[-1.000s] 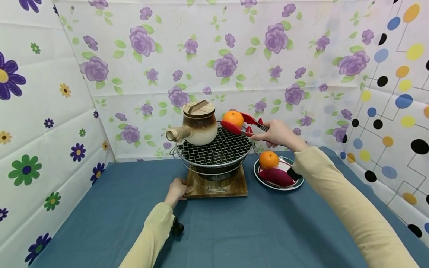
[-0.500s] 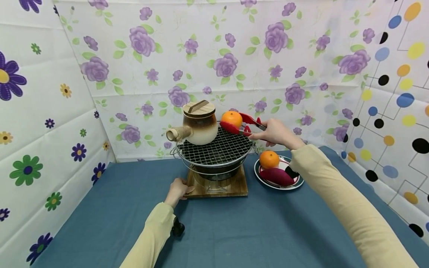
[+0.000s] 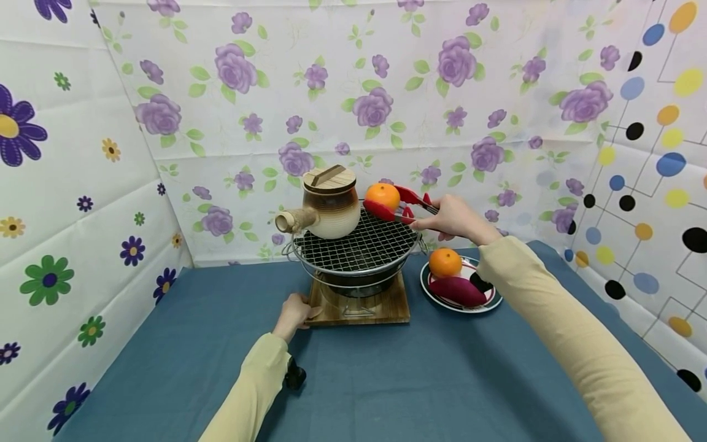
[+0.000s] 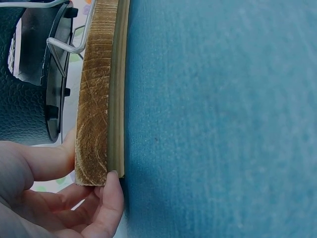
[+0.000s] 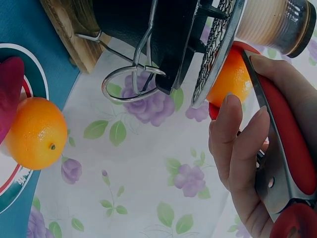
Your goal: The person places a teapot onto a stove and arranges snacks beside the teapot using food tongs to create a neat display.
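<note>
My right hand (image 3: 459,220) grips a pair of red-tipped tongs (image 3: 380,210), whose jaws are round an orange (image 3: 384,192). That orange is at the far right part of the round wire grill (image 3: 359,248), beside the clay pot (image 3: 333,213) with its wooden lid and side handle. In the right wrist view the orange (image 5: 230,82) shows partly behind the mesh rim and the fingers. My left hand (image 3: 294,312) pinches the front left corner of the wooden board (image 3: 359,318) under the grill stove. Its thumb is on the upper face (image 4: 59,158), with fingers curled at the lower edge.
To the right of the stove, a plate (image 3: 424,283) bears another orange (image 3: 444,263) and a purple sweet potato (image 3: 458,291). A wire loop handle (image 5: 124,99) juts from the stove's side. Patterned cloth walls (image 3: 364,61) enclose the blue-covered table (image 3: 375,380).
The tongs with the orange have shifted very slightly to the left since a second ago, then held nearly still. My left hand stays on the board's corner.
</note>
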The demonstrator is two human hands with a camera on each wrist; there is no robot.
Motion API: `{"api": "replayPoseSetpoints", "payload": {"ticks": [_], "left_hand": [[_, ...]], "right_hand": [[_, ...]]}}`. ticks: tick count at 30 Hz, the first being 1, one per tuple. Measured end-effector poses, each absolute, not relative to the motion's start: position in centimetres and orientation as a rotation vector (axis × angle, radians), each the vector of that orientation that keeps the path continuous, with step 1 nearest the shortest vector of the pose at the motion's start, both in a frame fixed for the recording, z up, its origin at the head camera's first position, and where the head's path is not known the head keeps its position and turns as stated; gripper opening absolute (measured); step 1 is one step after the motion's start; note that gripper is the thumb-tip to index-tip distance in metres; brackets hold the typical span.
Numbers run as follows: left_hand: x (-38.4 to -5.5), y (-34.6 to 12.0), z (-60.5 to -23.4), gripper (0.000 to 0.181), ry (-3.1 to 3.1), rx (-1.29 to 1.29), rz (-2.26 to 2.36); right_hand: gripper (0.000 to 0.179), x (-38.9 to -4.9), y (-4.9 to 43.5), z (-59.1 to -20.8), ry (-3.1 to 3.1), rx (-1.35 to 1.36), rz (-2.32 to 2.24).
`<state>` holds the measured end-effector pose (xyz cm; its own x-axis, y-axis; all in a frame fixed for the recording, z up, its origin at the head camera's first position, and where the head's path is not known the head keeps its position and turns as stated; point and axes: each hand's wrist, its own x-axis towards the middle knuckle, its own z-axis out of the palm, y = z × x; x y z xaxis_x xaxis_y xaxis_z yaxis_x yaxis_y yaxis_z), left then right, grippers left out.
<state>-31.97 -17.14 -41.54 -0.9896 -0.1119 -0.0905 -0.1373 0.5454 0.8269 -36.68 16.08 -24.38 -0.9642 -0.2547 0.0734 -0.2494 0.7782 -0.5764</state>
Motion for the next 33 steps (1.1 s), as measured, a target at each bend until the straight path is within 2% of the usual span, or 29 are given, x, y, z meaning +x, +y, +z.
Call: {"api": "replayPoseSetpoints", "payload": {"ticks": [13, 18, 23, 33], "left_hand": [[-32.03, -17.2, -41.65, 0.043, 2.739, -0.223, 1.46], [-32.21, -17.15, -41.68, 0.034, 2.752, -0.232, 1.444], [-32.11, -17.09, -41.54, 0.046, 2.747, -0.241, 1.451], [-32.42, -17.26, -41.84, 0.05, 2.704, -0.25, 1.488]], "right_hand": [[0.05, -36.77, 15.88, -24.42, 2.958, -0.422, -0.954], [0.05, -36.78, 15.77, -24.45, 2.947, -0.422, -0.965], [0.05, -36.83, 15.77, -24.48, 2.95, -0.43, -0.967], [0.051, -37.0, 15.6, -24.56, 2.957, -0.436, -0.945]]}}
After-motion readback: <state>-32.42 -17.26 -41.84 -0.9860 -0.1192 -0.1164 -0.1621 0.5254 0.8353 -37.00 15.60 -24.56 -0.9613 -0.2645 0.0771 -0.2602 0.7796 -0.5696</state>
